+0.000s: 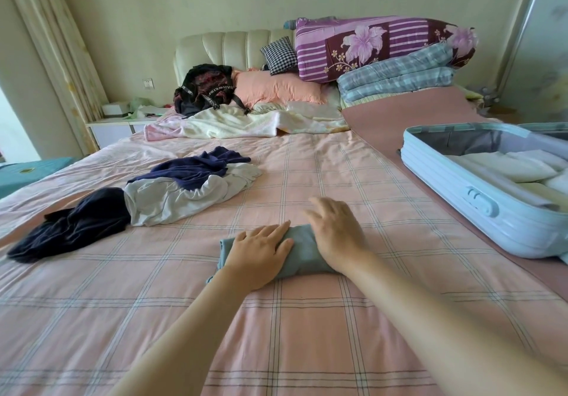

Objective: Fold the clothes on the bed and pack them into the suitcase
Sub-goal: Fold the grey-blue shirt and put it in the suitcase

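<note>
A small folded teal garment [302, 255] lies on the pink checked bed [276, 334] in front of me. My left hand [261, 251] presses flat on its left half with straight fingers. My right hand [335, 229] rests on its right half, fingers spread and relaxed. To the left lie unfolded clothes: a white garment [184, 195], a navy one [199, 168] draped over it, and a dark one [73, 226] nearer the bed's edge. The light blue suitcase [479, 211] lies open on the right, with folded white clothes [516, 168] inside.
At the head of the bed are a black backpack [206, 89], a peach pillow [276, 88], a cream blanket [239, 125] and stacked quilts [384, 51]. A nightstand [116, 125] stands at the back left. A pink mat [384, 119] runs under the suitcase.
</note>
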The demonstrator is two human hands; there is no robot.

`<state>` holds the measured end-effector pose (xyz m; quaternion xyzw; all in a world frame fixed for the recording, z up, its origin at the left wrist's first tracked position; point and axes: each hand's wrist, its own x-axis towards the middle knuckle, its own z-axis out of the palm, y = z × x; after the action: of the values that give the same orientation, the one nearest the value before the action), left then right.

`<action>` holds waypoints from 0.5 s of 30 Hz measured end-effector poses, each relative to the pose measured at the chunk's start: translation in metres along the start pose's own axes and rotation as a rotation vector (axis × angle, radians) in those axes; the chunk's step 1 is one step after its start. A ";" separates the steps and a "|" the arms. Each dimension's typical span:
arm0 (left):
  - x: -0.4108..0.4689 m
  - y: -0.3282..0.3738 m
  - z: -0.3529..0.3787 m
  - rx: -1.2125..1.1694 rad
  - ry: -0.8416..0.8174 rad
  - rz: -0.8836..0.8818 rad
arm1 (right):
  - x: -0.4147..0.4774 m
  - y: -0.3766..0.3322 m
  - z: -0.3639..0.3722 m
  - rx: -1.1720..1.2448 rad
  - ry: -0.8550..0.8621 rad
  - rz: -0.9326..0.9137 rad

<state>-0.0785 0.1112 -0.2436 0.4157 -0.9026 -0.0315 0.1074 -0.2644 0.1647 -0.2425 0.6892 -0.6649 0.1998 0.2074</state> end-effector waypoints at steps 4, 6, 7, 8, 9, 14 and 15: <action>-0.003 -0.010 -0.003 -0.020 0.002 0.076 | -0.016 -0.003 -0.006 0.241 -0.395 -0.057; -0.011 -0.016 -0.007 0.041 -0.023 0.162 | -0.025 0.006 -0.009 0.226 -0.526 -0.048; -0.015 -0.020 -0.010 0.069 -0.043 0.198 | -0.026 0.011 -0.011 0.231 -0.557 -0.052; -0.019 -0.024 -0.014 0.081 -0.070 0.218 | -0.027 0.016 -0.011 0.228 -0.584 -0.052; -0.022 -0.030 -0.018 0.076 -0.100 0.220 | -0.027 0.020 -0.014 0.226 -0.605 -0.047; -0.035 -0.051 -0.030 0.032 -0.099 0.139 | -0.031 0.023 -0.026 0.249 -0.560 0.003; -0.036 -0.049 -0.031 0.032 -0.101 0.130 | -0.030 0.021 -0.028 0.240 -0.556 0.009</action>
<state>-0.0121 0.1077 -0.2261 0.3558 -0.9323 -0.0311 0.0567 -0.2865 0.2042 -0.2354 0.7340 -0.6710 0.0813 -0.0665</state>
